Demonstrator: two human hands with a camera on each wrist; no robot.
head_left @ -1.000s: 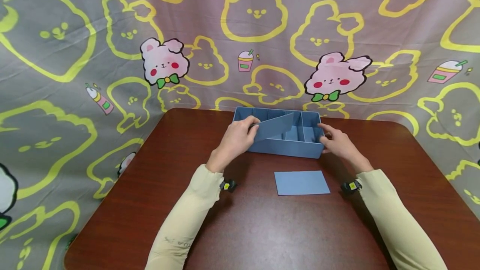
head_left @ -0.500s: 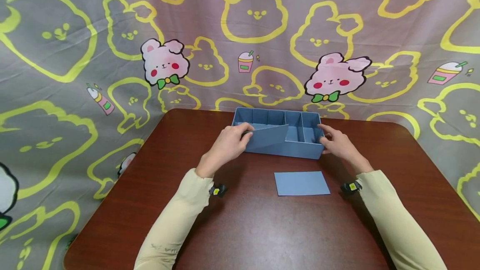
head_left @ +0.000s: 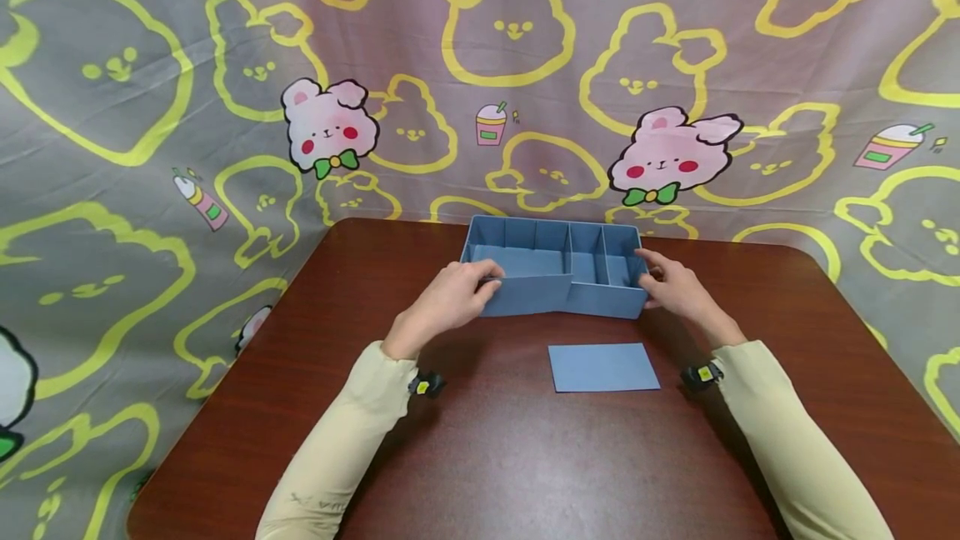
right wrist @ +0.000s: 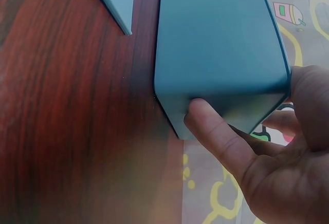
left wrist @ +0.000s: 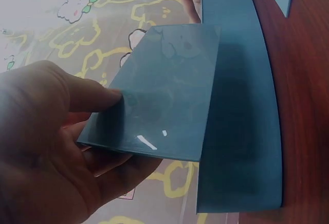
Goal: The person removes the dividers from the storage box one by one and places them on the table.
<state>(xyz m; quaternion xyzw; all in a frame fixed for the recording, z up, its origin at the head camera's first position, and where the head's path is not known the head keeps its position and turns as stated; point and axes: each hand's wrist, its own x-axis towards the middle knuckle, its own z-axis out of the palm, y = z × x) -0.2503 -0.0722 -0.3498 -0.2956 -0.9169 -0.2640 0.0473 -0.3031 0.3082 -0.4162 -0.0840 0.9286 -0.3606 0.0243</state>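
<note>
While the left hand (head_left: 448,297) has a thin blue panel (head_left: 534,294) pinched at one end, fingers on both faces of it, the rest of the panel sticks out to the right of those fingers, so its long axis points pretty much over at the right hand (head_left: 682,288). That's the bit I'd watch, honestly: the panel runs almost alongside the front wall of the divided blue box (head_left: 609,300), on the person's side of it, a little skewed rather than dead parallel. Can't tell from these angles whether panel and wall actually touch. The left hand is clearly the closer one to the panel, since the right is way off at the box's far end. Over there the right fingers hold that end, one laid against the outside of the end wall and others up by the rim, though the exact grip is partly hidden. Further out, a loose blue sheet (head_left: 603,367) lies flat on the counter (head_left: 510,457), nearer the person than either set of fingers and between them sideways, a bit closer to the right ones, long side running left to right. Past both hands and the box hangs a cartoon-print curtain (head_left: 420,32).
</note>
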